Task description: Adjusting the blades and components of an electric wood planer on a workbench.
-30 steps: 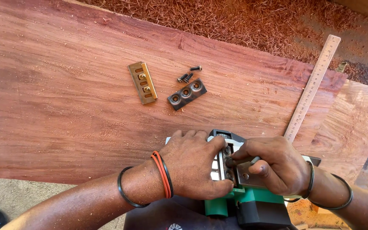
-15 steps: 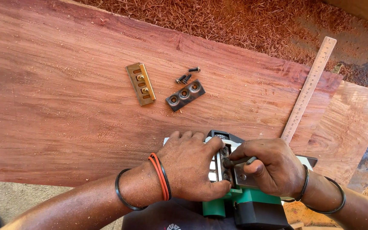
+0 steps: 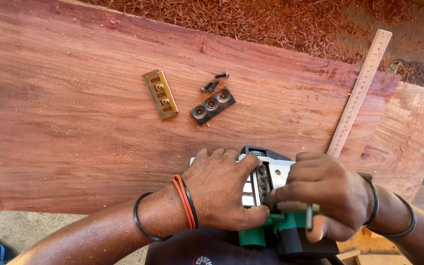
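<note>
A green power planer [image 3: 271, 230] lies upside down at the near edge of a broad reddish wooden slab [image 3: 74, 122]. The left hand [image 3: 224, 194] lies over its sole, fingers [image 3: 244, 164] curled against the blade drum. The right hand [image 3: 322, 194] has its fingers pinching a dark hex key [image 3: 309, 216] at the drum. Farther up the slab lie a brass plate [image 3: 160, 94], a dark clamp plate with three holes [image 3: 213, 105], small black screws [image 3: 213, 83] and a steel ruler [image 3: 359, 93].
</note>
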